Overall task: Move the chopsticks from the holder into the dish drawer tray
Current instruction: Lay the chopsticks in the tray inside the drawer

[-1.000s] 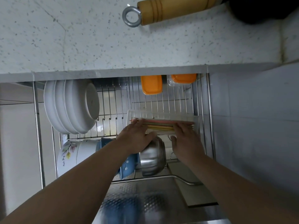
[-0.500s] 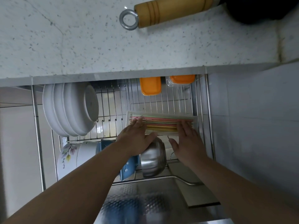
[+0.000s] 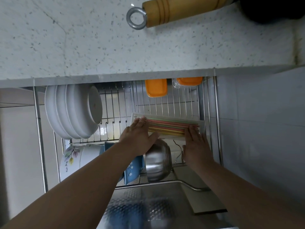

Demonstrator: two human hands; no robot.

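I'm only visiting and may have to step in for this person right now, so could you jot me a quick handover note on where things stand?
Left hand: open, flat, fingers resting on the left end of the coloured chopsticks.
Right hand: open, flat, fingers on their right end.
Where things are: the pink, green and yellow chopsticks lie side by side in the clear plastic tray, which sits in the pulled-out wire dish drawer, behind the steel bowl. No holder is in view.
Done: chopsticks appear to be in the tray.
Left: probably just square them up and take both hands away.
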